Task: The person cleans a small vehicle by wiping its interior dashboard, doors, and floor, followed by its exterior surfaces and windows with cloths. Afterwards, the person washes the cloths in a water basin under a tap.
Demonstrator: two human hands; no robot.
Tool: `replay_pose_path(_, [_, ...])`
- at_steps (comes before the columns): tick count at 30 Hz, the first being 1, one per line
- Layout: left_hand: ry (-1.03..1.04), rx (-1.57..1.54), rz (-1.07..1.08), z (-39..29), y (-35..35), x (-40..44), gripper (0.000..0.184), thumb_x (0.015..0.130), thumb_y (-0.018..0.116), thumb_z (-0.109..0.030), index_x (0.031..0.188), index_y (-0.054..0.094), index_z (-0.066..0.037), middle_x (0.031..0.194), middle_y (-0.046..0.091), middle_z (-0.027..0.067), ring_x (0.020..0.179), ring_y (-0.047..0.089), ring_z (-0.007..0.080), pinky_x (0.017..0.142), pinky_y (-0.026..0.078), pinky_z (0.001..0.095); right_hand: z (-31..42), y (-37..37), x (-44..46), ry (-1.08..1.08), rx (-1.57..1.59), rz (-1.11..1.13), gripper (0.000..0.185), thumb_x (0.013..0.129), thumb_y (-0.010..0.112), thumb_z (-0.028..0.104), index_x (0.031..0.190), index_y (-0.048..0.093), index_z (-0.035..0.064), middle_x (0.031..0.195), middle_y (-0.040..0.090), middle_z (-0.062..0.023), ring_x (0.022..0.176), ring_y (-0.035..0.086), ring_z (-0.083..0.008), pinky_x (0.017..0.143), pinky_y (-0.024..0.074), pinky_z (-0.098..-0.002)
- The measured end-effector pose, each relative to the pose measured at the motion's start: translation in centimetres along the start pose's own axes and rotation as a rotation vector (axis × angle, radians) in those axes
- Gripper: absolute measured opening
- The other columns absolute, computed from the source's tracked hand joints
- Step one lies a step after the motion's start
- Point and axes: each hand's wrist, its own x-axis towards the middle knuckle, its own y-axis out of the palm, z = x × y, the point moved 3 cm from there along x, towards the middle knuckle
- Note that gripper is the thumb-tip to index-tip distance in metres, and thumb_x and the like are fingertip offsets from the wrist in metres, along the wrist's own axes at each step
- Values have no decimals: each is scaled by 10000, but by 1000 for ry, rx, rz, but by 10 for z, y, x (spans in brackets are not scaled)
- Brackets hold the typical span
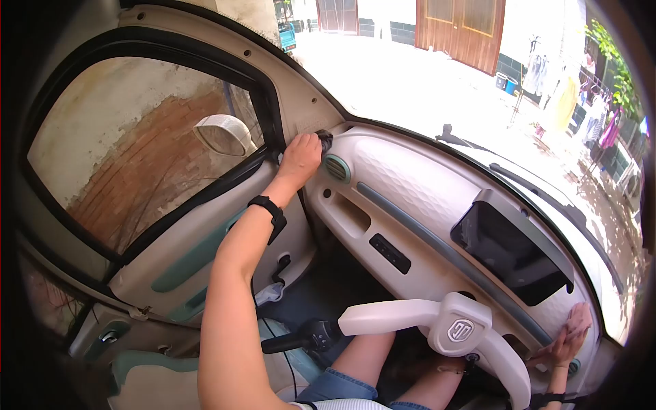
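At the far left end of the dashboard, my left hand has its fingers closed around a small dark object, near the windshield pillar and the round green vent. What exactly the dark object is cannot be made out. On the far right end of the dashboard, my right hand presses a pink cloth against the surface, right of the dark screen. Dark bands circle both wrists.
The white steering handlebar with its center badge stands over my legs. A door with a window and side mirror is at left. Beyond the windshield are a wooden door and hanging laundry.
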Motion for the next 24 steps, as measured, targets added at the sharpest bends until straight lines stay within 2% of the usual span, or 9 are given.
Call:
replay_pose_path(4, [3,86,152,9,-48,-50,108,724,571,-92,823,598,-58,819,503,61,835,513,220,804,442,317,-17,18,-8,23,-40,-2,480,927,449,218,1339,479,-26,1401,437,-265,1321,360,-456,1150,196,-500])
replay_pose_path(6, [-137,25,407,16,-70,-59,168,750,579,-85,905,623,-36,893,525,70,877,522,241,818,457,354,-14,16,-6,1,-77,-19,514,920,403,219,1371,459,-21,1458,392,-237,1372,320,-420,1160,177,-477])
replay_pose_path(7, [-129,39,398,26,-85,-44,168,750,579,-85,905,623,-36,893,525,70,877,522,241,818,457,354,-9,13,-3,11,-66,-29,514,920,403,219,1371,459,-21,1458,392,-237,1372,320,-420,1160,177,-477])
replay_pose_path(11, [-233,185,-261,78,-156,40,341,811,571,-56,1148,626,-54,1186,532,105,1102,517,289,920,462,405,12,-4,11,-26,117,-9,554,950,405,168,1437,302,-75,1524,262,-247,1417,283,-361,1162,238,-422])
replay_pose_path(13, [-241,202,-349,101,-136,72,360,802,577,-35,1159,613,-34,1197,531,118,1134,504,292,937,462,384,9,-3,9,6,195,-20,546,953,396,181,1431,321,-71,1512,291,-245,1412,286,-377,1157,244,-431])
replay_pose_path(15, [-162,103,-305,97,-103,70,335,780,606,-83,1096,602,28,1201,533,132,1160,487,296,982,430,398,10,-6,9,-5,102,-15,538,954,389,192,1425,344,-64,1494,328,-242,1405,295,-392,1151,252,-438])
replay_pose_path(18, [158,7,-73,66,-48,33,252,756,597,-137,980,615,-24,1153,558,122,1153,496,270,1018,404,387,10,-6,7,-26,-44,-43,524,955,378,214,1407,390,-51,1465,382,-231,1385,321,-404,1141,261,-449])
replay_pose_path(21, [269,9,46,60,-49,27,189,769,584,-148,931,613,-55,1102,569,98,1131,507,248,1019,401,375,17,-11,10,-91,-41,-104,503,953,387,246,1372,450,-24,1436,432,-209,1360,361,-396,1130,271,-459])
replay_pose_path(24, [245,157,-45,94,-87,42,172,764,587,-161,911,609,-74,1072,568,78,1117,511,228,1018,401,366,24,-26,22,-222,41,-176,466,945,434,298,1308,545,29,1391,506,-163,1324,422,-363,1110,293,-465])
